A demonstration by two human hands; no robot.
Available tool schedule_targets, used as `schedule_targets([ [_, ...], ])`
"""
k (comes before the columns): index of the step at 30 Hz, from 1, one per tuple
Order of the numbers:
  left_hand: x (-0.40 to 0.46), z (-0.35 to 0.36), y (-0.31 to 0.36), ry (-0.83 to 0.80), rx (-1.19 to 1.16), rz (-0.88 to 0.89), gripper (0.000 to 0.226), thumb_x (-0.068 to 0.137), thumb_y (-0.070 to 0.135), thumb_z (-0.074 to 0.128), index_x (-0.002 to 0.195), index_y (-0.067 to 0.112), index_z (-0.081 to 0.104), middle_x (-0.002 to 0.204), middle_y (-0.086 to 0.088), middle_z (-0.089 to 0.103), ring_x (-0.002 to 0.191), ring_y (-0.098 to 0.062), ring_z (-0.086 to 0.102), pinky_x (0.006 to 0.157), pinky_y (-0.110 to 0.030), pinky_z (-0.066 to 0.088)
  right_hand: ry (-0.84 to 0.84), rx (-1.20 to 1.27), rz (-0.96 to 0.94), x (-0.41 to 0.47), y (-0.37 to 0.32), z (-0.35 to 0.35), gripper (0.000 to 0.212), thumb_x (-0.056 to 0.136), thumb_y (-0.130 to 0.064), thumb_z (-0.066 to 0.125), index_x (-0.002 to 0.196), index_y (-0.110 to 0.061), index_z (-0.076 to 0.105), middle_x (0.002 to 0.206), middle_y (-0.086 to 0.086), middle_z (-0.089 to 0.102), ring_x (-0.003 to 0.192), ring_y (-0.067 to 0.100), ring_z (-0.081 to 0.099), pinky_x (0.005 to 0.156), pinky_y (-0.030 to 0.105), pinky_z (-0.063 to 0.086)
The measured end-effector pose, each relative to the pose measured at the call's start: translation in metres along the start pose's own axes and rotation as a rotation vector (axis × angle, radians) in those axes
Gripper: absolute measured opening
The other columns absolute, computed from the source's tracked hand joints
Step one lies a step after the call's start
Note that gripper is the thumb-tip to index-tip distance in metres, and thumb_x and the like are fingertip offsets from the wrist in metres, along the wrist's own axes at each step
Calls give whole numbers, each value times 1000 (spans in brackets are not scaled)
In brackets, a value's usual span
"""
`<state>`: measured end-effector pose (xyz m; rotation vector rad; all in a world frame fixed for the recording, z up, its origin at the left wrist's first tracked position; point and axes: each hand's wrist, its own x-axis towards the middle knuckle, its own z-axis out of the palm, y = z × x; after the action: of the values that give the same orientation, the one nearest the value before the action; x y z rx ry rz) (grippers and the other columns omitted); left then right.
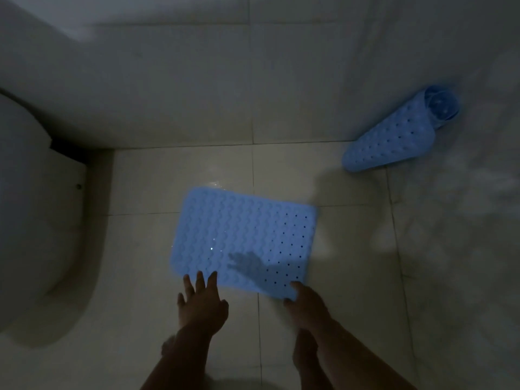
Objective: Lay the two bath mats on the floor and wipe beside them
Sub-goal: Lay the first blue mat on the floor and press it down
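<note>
A light blue perforated bath mat (242,237) lies nearly flat on the tiled floor in the middle of the view. My right hand (305,304) pinches its near right corner, which is slightly raised. My left hand (201,301) hovers at the mat's near left edge with fingers spread, holding nothing. A second blue mat (394,136) stands rolled up against the wall at the far right, partly unrolled at its lower end.
A white toilet (31,220) fills the left side. The tiled wall (225,80) rises just behind the mats. Pale floor tiles (422,277) stretch to the right, with a wet shine (216,182) by the flat mat's far edge. The room is dim.
</note>
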<state>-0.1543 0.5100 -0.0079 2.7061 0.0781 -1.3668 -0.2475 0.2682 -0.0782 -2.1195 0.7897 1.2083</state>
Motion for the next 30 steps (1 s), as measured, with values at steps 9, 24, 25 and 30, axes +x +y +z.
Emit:
schedule_targets([
  [9, 130, 52, -23, 28, 97, 127, 79, 102, 43, 48, 163, 27, 0, 171, -8, -10, 154, -38, -20, 126, -56, 7, 187, 299, 162, 129, 6, -18, 41, 97, -21, 59, 135, -7, 59, 140, 14, 60, 125, 31, 59, 104, 39, 47],
  [24, 382, 175, -18, 461, 106, 418, 114, 76, 99, 29, 163, 26, 18, 171, -13, 1, 156, -43, 0, 119, -69, 5, 159, 980, -49, 309, 21, -33, 62, 63, -22, 91, 115, 2, 69, 108, 26, 73, 95, 47, 72, 88, 61, 57],
  [25, 382, 173, -15, 477, 88, 414, 113, 76, 99, 31, 162, 26, 23, 171, -14, 6, 156, -44, 6, 118, -69, 7, 62, 967, -86, 302, 13, -46, 63, 64, -23, 86, 119, 1, 67, 113, 26, 72, 102, 47, 70, 93, 60, 55],
  [30, 391, 169, -10, 513, 74, 379, 116, 72, 102, 32, 161, 28, 28, 171, -11, 10, 155, -43, 10, 115, -71, 11, -112, 1046, -203, 284, -22, -88, 42, 94, -20, 63, 132, -2, 60, 132, 26, 63, 123, 47, 59, 106, 59, 45],
])
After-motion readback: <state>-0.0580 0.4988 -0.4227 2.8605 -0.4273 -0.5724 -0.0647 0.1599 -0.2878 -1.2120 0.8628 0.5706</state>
